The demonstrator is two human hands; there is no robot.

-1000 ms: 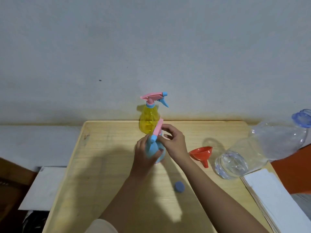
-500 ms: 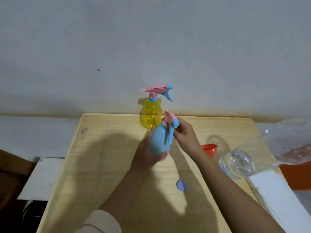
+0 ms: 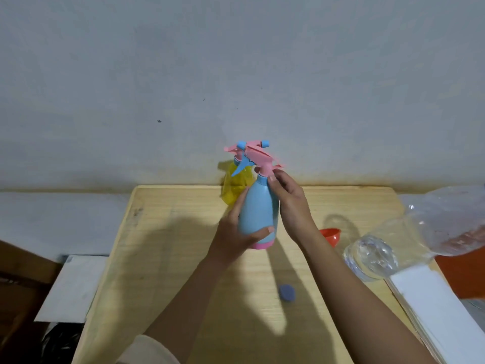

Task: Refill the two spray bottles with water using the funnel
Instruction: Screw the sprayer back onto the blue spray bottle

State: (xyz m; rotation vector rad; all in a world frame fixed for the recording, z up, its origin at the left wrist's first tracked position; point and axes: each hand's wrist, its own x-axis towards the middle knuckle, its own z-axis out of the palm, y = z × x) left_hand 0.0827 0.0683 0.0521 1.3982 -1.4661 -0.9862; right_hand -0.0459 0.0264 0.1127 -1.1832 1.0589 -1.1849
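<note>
A blue spray bottle [image 3: 258,208] with a pink base and pink trigger head is held upright above the wooden table [image 3: 170,245]. My left hand [image 3: 236,232] grips its lower body. My right hand [image 3: 288,198] pinches the pink collar at its neck. Behind it, by the wall, stands a yellow spray bottle [image 3: 235,187] with a pink and blue head, partly hidden. An orange funnel [image 3: 331,235] lies on the table to the right, partly behind my right forearm. A large clear water bottle [image 3: 409,232] lies on its side at the right edge.
A blue cap [image 3: 286,292] lies on the table between my forearms. A white stack of paper [image 3: 441,311] sits at the table's right front corner. A white board [image 3: 73,287] lies lower down to the left of the table.
The blue spray bottle has been raised and turned upright, its head now in front of the yellow bottle's head. My right hand stays at its neck.
</note>
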